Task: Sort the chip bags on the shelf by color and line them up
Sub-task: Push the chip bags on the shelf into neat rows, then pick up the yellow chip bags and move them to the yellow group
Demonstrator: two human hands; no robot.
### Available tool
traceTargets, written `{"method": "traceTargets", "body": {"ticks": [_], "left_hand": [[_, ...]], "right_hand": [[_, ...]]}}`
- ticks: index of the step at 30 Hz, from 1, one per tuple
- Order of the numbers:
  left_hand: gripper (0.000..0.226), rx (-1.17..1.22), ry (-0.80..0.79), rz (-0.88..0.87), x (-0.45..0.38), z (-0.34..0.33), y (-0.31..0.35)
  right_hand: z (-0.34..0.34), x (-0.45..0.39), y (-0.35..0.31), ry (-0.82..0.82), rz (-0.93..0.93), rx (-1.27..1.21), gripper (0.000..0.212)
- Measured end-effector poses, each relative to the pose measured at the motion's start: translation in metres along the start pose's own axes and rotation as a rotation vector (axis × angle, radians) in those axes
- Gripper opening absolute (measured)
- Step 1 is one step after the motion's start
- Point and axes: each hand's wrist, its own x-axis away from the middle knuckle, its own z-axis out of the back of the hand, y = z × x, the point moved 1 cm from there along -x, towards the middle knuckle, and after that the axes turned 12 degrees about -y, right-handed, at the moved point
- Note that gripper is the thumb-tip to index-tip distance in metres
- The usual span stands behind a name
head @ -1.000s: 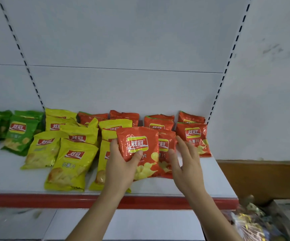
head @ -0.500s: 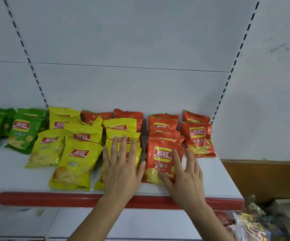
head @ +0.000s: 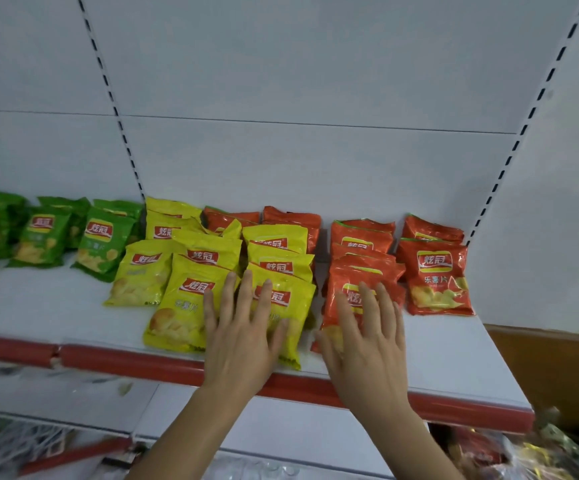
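Shelf [head: 56, 317] holds green, yellow, orange bags; flat hands on front two.

We see bags [head: 208, 251] in overlapping rows across the shelf [head: 454, 355], back to front edge; both hands [head: 243, 341] lie on, perhaps just above, the frontmost.

head: worn on person | faces forward-down | close on shelf [head: 56, 317] front | single view
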Motion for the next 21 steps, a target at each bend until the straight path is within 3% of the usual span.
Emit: {"method": "traceTargets", "body": {"ticks": [4, 10, 13, 17, 19, 21], "left_hand": [[0.069, -0.013, 0.032, -0.007, 0.001, 0.001, -0.020], [0.069, 0.055, -0.005, -0.071, 0.000, -0.001, -0.048], [0.069, 0.118, 0.007, -0.133, -0.003, 0.000, -0.061], [0.078, 0.356, 0.033, -0.196, -0.008, 0.011, -0.069], [0.087, 0.540, -0.025, -0.211, -0.011, 0.019, -0.065], [0.078, 0.740, -0.109, -0.227, -0.013, 0.031, -0.061]], "right_hand": [[-0.010, -0.003, -0.039, -0.091, 0.011, -0.009, 0.061], [-0.027, -0.013, -0.068, -0.207, -0.101, 0.057, 0.082], [-0.028, -0.013, -0.073, -0.173, -0.087, 0.000, 0.070], [-0.007, -0.011, -0.082, -0.024, -0.114, -0.245, 0.060], [0.002, -0.007, -0.090, 0.022, -0.106, -0.340, 0.058], [0.006, -0.001, -0.101, 0.027, -0.063, -0.373, 0.058]]}}
